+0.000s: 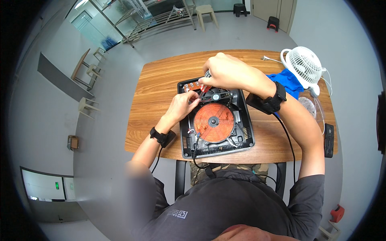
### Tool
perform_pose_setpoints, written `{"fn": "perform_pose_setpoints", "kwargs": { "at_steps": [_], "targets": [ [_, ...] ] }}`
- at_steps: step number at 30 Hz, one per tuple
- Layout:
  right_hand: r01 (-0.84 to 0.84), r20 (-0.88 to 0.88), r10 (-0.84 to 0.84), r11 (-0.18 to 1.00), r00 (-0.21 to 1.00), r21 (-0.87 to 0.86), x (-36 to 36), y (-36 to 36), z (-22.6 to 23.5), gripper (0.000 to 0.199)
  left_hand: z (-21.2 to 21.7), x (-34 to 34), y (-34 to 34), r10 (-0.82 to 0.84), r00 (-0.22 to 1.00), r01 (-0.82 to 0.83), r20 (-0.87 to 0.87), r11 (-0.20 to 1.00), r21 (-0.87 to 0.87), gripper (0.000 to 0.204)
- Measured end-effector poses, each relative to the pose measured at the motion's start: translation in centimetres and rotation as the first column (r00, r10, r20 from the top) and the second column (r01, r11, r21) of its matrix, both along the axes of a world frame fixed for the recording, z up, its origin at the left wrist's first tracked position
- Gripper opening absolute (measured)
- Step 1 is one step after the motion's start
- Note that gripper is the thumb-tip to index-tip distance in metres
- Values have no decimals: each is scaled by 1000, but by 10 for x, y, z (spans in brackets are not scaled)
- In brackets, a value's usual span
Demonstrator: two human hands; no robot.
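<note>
An opened induction cooker lies on the wooden table in front of me, its round copper coil uncovered. Behind the coil sits a black cooling fan, with an orange circuit board in the far left corner. My right hand is closed around a screwdriver with a red and dark handle, its shaft slanting down toward my left fingers. Over the casing's left side, my left hand pinches its fingers together by the screwdriver's lower end. Whatever they hold is hidden.
At the table's right stand a white fan and a blue cloth. A clear round cover and a black case lie nearer. Cables run from the devices strapped to my wrists. Stools and a metal rack stand beyond.
</note>
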State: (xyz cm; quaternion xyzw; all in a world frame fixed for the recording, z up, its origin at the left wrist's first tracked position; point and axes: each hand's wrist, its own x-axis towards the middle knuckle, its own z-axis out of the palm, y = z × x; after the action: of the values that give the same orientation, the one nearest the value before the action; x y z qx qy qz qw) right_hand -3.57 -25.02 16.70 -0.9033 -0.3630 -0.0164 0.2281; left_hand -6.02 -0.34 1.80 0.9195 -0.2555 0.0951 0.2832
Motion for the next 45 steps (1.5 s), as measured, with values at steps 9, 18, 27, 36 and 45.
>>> {"fn": "perform_pose_setpoints", "kwargs": {
  "at_steps": [9, 18, 27, 36, 45],
  "targets": [
    [45, -56, -47, 999, 997, -30, 8, -9, -5, 43, -2, 1, -10, 3, 985, -20, -173, 995, -102, 20],
    [33, -56, -34, 999, 998, -8, 12, -17, -11, 47, 2, 4, -12, -90, 986, 95, -138, 995, 30, 38],
    [159, 86, -153, 985, 984, -67, 27, -37, 7, 45, -1, 35, 8, -109, 994, 104, 20, 981, 166, 54],
    [311, 141, -286, 928, 948, -207, 82, -65, -3, 40, -16, 67, 8, -71, 995, 46, 69, 946, 322, 36],
    [298, 87, -286, 911, 954, -285, 91, -57, -12, 37, -20, 74, 11, -88, 994, 61, 66, 942, 331, 36]
  ]
}}
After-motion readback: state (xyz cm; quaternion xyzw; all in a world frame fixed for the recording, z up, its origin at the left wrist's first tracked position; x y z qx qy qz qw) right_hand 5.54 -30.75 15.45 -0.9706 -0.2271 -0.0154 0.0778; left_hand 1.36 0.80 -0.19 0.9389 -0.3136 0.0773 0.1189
